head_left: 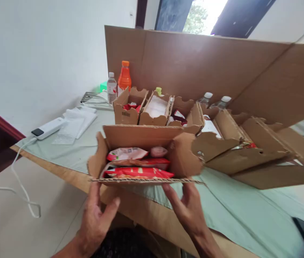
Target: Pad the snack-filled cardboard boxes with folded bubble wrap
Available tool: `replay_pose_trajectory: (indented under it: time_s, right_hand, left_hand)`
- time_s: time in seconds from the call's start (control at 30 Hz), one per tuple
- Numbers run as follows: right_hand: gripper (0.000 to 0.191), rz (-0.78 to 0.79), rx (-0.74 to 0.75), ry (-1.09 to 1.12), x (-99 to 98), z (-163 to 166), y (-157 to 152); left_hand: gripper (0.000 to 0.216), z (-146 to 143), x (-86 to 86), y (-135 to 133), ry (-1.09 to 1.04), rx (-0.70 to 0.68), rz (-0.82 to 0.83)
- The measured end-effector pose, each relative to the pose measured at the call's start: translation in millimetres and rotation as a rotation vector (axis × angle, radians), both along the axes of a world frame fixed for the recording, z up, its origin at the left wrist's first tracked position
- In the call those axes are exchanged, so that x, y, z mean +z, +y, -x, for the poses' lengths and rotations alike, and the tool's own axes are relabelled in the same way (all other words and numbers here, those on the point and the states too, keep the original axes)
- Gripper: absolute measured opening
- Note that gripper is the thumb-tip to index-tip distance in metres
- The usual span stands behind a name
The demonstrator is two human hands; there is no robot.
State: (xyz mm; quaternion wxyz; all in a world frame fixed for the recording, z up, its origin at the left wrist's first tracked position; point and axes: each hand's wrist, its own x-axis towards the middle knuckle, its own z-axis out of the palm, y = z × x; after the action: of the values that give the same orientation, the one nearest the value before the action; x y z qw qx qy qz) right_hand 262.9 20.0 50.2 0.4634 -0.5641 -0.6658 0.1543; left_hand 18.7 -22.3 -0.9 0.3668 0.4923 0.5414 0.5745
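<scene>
Hands half open: left hand [96, 218] and right hand [188, 208] touch the near flap of a box [184, 154] of snack packets [138, 172] on the table [238, 211], gripping nothing.

Single head-worn view: looks forward and down, tilted, close above the desk [229, 211] edge and cardboard box [141, 138].

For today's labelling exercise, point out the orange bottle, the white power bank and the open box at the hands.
orange bottle [124, 78]: head view, on its body.
white power bank [48, 128]: head view, on its top.
open box [141, 137]: head view, on its back wall.
</scene>
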Motion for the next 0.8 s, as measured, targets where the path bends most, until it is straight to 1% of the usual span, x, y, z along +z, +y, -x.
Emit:
replay_pose_trajectory:
  time_s: [0.07,0.13,0.2,0.3,0.37,0.43,0.5,0.6,0.7,0.8]
  right_hand:
    - [0.033,0.015,0.172,0.034,2.0,31.6,34.2]
    - [0.043,0.052,0.324,0.076,3.3,63.1,68.6]
    - [0.050,0.097,0.435,0.095,3.5,93.8,101.4]
    - [0.061,0.114,0.531,0.094,1.7,136.4,144.4]
    - [0.072,0.102,0.566,0.099,-1.4,160.4,166.9]
    - [0.078,0.082,0.566,0.107,-6.6,178.7,183.8]
    - [0.078,0.066,0.541,0.112,-14.1,190.2,195.3]
    - [0.076,0.060,0.504,0.107,-27.4,195.8,205.3]
    - [0.079,0.056,0.502,0.083,-39.7,193.7,211.0]
    - [0.080,0.055,0.512,0.041,-50.9,190.5,214.4]
  left_hand:
    - [0.069,20.8,7.2,7.3,-0.028,0.123,-0.042]
    - [0.073,38.8,12.2,15.9,-0.044,0.242,-0.096]
    - [0.077,53.8,15.3,24.2,-0.046,0.329,-0.134]
    - [0.085,69.9,15.2,32.6,-0.034,0.406,-0.147]
    - [0.090,74.4,10.4,34.4,-0.021,0.423,-0.129]
    - [0.091,73.6,2.3,34.0,-0.002,0.417,-0.101]
    - [0.091,69.0,-6.1,33.5,0.010,0.395,-0.073]
    - [0.090,61.8,-13.4,36.6,0.010,0.382,-0.033]
    - [0.091,58.2,-13.3,46.4,0.007,0.379,-0.012]
    - [0.089,54.7,-12.2,61.7,0.020,0.322,-0.064]
